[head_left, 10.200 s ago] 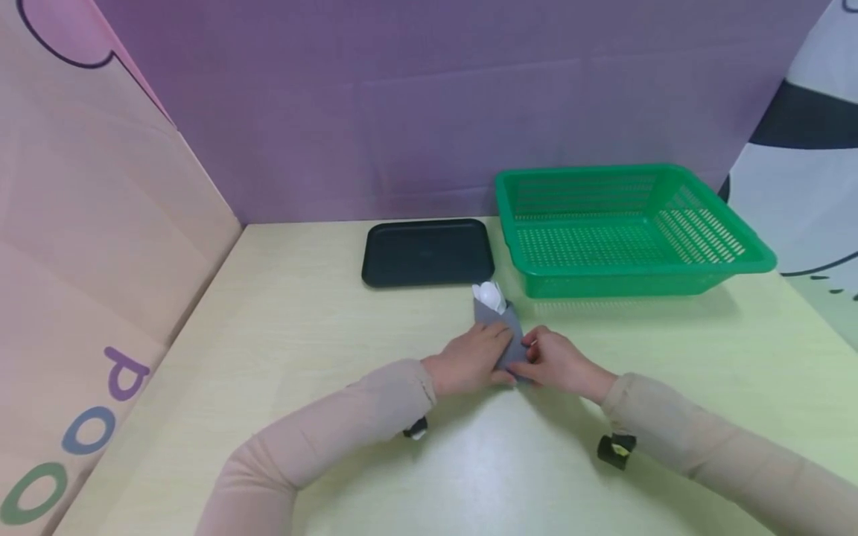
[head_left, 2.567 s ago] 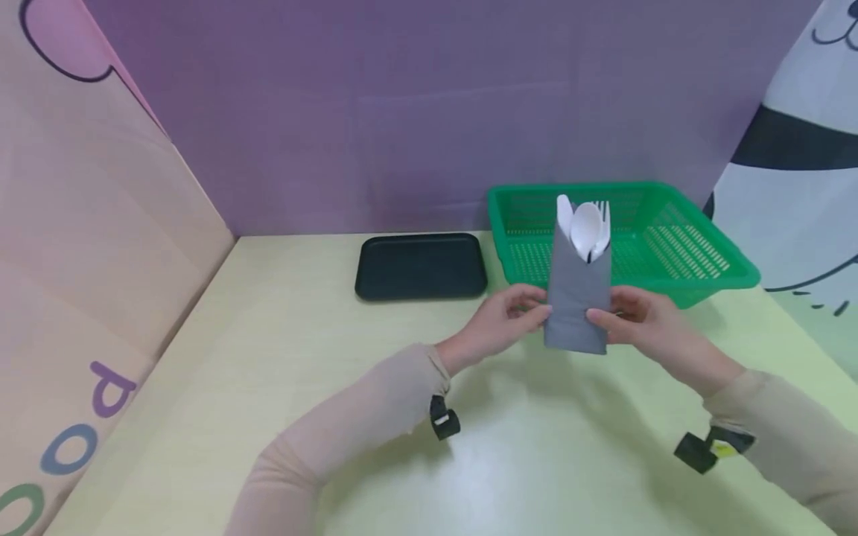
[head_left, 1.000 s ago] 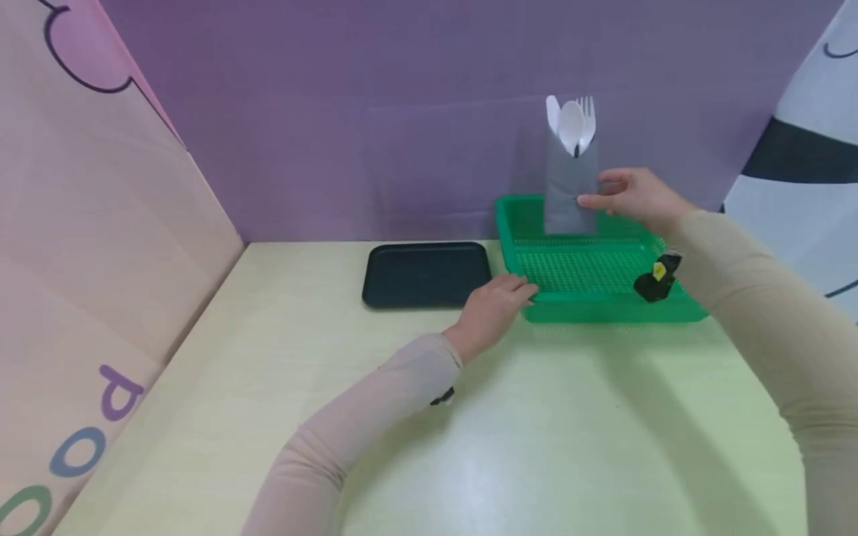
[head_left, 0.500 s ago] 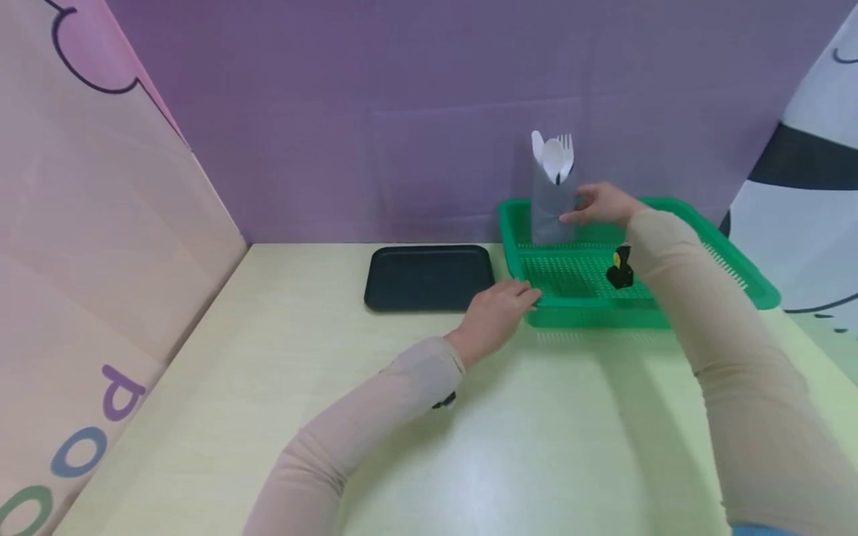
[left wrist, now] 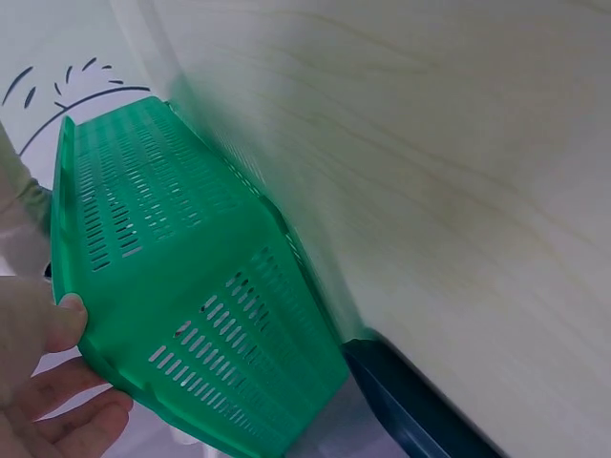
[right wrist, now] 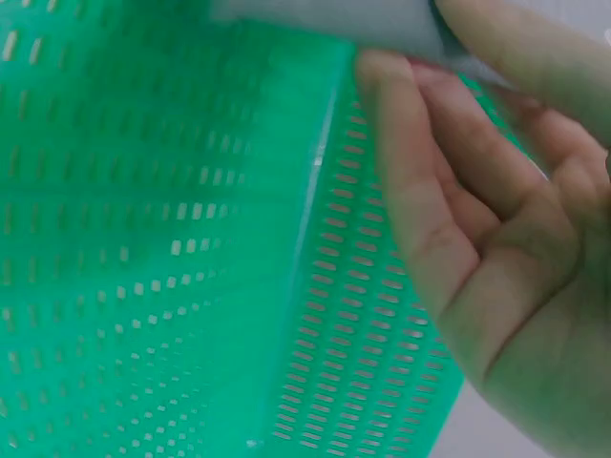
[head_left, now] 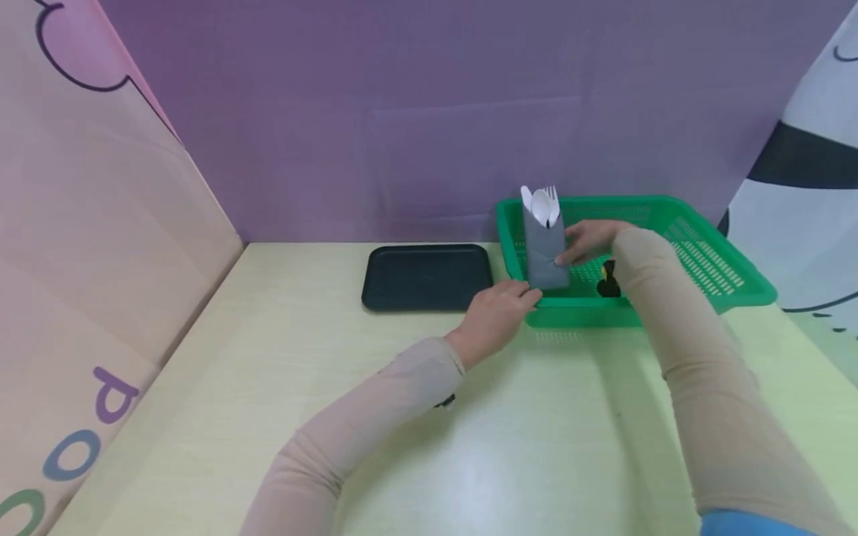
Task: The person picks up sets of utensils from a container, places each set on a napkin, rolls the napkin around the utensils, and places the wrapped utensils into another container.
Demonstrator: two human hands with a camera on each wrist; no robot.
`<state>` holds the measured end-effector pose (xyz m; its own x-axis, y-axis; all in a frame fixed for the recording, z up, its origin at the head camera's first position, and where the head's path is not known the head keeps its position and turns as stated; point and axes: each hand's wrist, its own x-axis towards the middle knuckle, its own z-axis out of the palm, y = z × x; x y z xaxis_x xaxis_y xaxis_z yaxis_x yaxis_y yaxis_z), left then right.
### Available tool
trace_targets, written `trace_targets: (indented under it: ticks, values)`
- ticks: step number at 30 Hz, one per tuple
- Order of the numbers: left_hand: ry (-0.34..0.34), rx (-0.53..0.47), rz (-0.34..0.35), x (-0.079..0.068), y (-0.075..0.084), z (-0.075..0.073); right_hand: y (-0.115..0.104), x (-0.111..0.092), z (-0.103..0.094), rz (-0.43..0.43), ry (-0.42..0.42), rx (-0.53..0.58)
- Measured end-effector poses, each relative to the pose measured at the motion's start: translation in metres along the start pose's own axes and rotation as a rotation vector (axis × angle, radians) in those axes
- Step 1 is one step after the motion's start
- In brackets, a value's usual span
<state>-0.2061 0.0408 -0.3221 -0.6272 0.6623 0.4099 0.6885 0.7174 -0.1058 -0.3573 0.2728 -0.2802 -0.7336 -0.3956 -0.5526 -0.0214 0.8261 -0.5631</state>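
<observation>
In the head view my right hand [head_left: 593, 240] pinches the right edge of a folded grey napkin [head_left: 544, 260] between thumb and fingers. A white knife [head_left: 526, 198], spoon [head_left: 540, 208] and fork [head_left: 553, 207] stick up from the napkin's pocket. The napkin stands nearly upright inside the left end of a green plastic basket [head_left: 583, 314]. My left hand [head_left: 496, 316] grips that basket's front left corner; in the left wrist view its thumb and fingers [left wrist: 95, 434] lie on either side of the rim. The right wrist view shows my right fingers against the napkin [right wrist: 325, 19] over the perforated basket.
A black tray [head_left: 429, 277] lies flat on the pale wooden table [head_left: 302, 335], just left of the basket. Behind both hangs a purple cloth wall [head_left: 335, 134]. A printed panel [head_left: 87, 186] rises along the left side.
The cutlery-filled napkin, earlier folded on the table and then lifted in both hands, has lowered into the basket's left end with my right hand. My left hand has moved onto the rim and stayed.
</observation>
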Motion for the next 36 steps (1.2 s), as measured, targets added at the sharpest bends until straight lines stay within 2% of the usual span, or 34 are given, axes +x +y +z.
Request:
trace_targets:
  ticks: [4,7,9,16,20,23,29,34,36]
  values:
    - [-0.009,0.012,-0.002,0.0,0.001,-0.002,0.002,0.004,0.008,0.053,-0.134,0.025]
    - [-0.01,0.007,-0.001,0.0,0.001,-0.002,0.001,0.007,0.01,0.078,-0.199,0.016]
    - [-0.006,0.006,0.002,0.0,0.0,-0.003,0.001,0.009,0.011,0.086,-0.224,0.013]
    - [0.024,0.027,0.002,-0.001,0.0,-0.003,-0.005,0.013,0.016,0.1,-0.3,-0.106]
    - [0.033,0.046,0.007,-0.002,0.0,-0.003,-0.006,0.014,0.018,0.122,-0.351,-0.12]
    - [0.025,0.053,0.006,-0.002,-0.001,-0.004,-0.008,0.015,0.02,0.142,-0.358,-0.107]
    - [-0.02,0.057,-0.003,-0.002,-0.001,-0.005,-0.008,0.016,0.023,0.18,-0.309,-0.086]
    - [-0.016,0.077,0.005,-0.003,0.001,-0.006,-0.007,0.015,0.028,0.184,-0.254,-0.092]
    - [-0.008,0.079,0.014,-0.003,0.002,-0.006,-0.006,0.014,0.031,0.196,-0.24,-0.063]
